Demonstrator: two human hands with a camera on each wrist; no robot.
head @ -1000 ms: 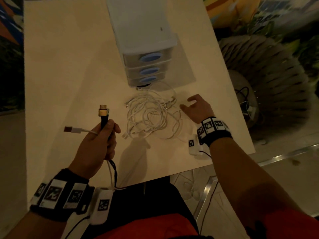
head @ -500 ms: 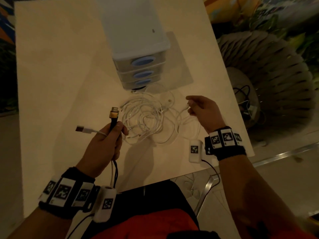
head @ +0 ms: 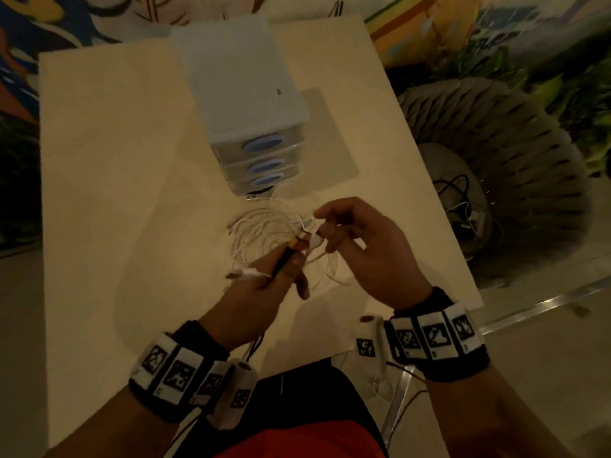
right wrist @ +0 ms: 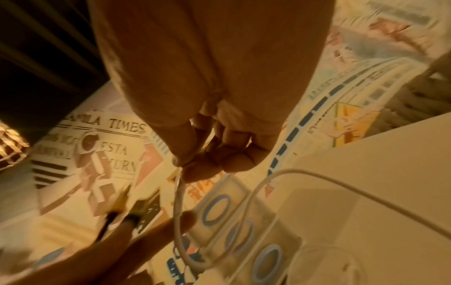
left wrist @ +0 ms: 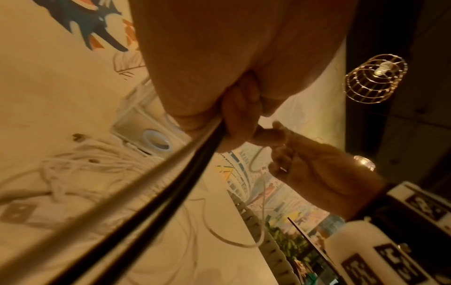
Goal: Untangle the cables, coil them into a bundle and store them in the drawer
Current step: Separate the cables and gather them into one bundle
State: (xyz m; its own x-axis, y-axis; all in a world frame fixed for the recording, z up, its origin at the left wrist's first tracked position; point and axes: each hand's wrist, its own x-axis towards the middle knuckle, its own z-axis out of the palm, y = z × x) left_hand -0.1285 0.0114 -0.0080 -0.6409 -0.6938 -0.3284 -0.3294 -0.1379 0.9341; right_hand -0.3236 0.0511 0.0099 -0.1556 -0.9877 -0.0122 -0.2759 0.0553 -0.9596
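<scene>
Left hand [head: 261,292]: fingers curling round black cable [left wrist: 151,194], gold-collared plug [head: 299,242] poking past fingertips; white plug [head: 246,273] sticking out left of knuckles.
White cable tangle [head: 264,233]: lying on table [head: 115,193] just beyond both hands' fingertips.
Drawer unit [head: 261,157]: standing past tangle, drawers closed.
Right hand [head: 370,256]: thumb and forefinger pinching white cable end [right wrist: 178,190], almost touching left fingertips; other fingers curling loosely.

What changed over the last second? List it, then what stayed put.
The right hand left the table, picked a white cable end from the tangle and carried it left to the left hand. The left hand keeps gripping the black cable and a white one. Drawer unit unmoved, drawers closed.
</scene>
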